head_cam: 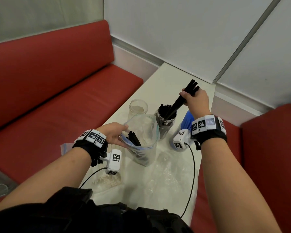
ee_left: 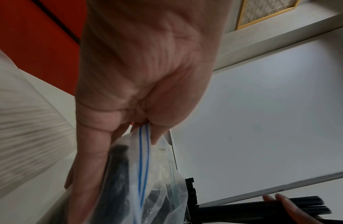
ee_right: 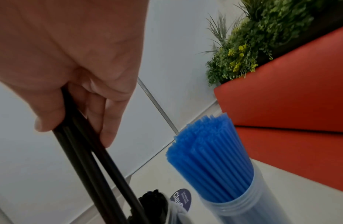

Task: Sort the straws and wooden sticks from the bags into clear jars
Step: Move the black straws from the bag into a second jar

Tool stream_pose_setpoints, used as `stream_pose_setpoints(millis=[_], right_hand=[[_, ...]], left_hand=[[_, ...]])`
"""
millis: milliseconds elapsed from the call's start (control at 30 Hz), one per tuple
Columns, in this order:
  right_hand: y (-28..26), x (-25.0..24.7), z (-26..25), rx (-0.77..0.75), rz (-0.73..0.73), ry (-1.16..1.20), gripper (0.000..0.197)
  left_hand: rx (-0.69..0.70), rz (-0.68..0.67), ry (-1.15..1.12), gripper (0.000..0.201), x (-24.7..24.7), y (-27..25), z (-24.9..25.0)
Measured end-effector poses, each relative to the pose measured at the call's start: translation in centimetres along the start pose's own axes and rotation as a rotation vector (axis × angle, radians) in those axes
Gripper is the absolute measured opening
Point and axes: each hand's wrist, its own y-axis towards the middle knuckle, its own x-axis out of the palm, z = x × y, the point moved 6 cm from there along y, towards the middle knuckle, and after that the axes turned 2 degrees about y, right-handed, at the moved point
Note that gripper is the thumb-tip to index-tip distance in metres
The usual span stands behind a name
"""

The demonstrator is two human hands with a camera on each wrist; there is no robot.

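Observation:
My right hand grips a bunch of black straws, their lower ends inside a clear jar that holds more black straws. My left hand pinches the blue-striped rim of a clear zip bag standing upright on the white table; black straws remain in it. An empty clear jar stands behind the bag. A jar of blue straws sits under my right wrist.
Crumpled clear plastic lies on the table near me, with a pale heap beside my left wrist. Red bench seats flank the table on both sides. A green plant stands behind the right seat.

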Motion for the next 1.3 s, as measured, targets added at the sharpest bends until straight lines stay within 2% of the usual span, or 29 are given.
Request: stream_pose_setpoints(millis=[100, 200, 333, 433, 567, 733, 933, 1100, 1200, 1300], right_hand=[[0.6, 0.3, 0.0, -0.021, -0.017, -0.090, 0.006], [1.1, 0.9, -0.4, -0.032, -0.025, -0.139, 0.014], [1.8, 1.0, -0.6, -0.027, 0.042, -0.162, 0.005], [1.9, 1.1, -0.5, -0.028, 0.079, -0.171, 0.013], [2.1, 0.8, -0.5, -0.023, 0.137, -0.110, 0.024], [2.1, 0.6, 0.7, 0.036, 0.165, -0.048, 0.026], [1.7, -0.8, 4.1, 0.162, 0.296, 0.040, 0.022], [1.6, -1.3, 4.3, 0.154, 0.401, 0.000, 0.022], [1.1, 0.0, 4.1, 0.130, 0.355, -0.095, 0.024], [0.4, 2.5, 4.6, 0.080, 0.214, -0.225, 0.024]], left_hand=[[0.000, 0.001, 0.004, 0.037, -0.1, 0.1, 0.0], [0.000, 0.009, 0.001, 0.036, -0.2, 0.1, 0.1], [-0.006, 0.011, -0.011, 0.036, -0.3, 0.2, 0.1], [-0.008, 0.016, -0.015, 0.039, -0.5, 0.3, 0.1], [-0.011, 0.018, -0.024, 0.041, -0.6, 0.4, 0.3], [-0.025, 0.017, -0.020, 0.039, -0.3, 0.5, 0.3], [-0.019, -0.003, -0.020, 0.041, 0.0, 0.7, 0.3], [-0.019, -0.002, -0.013, 0.040, 0.2, 0.8, 0.3], [-0.016, -0.004, -0.010, 0.040, 0.3, 0.7, 0.4], [-0.013, -0.002, -0.012, 0.041, 0.3, 0.6, 0.5]])
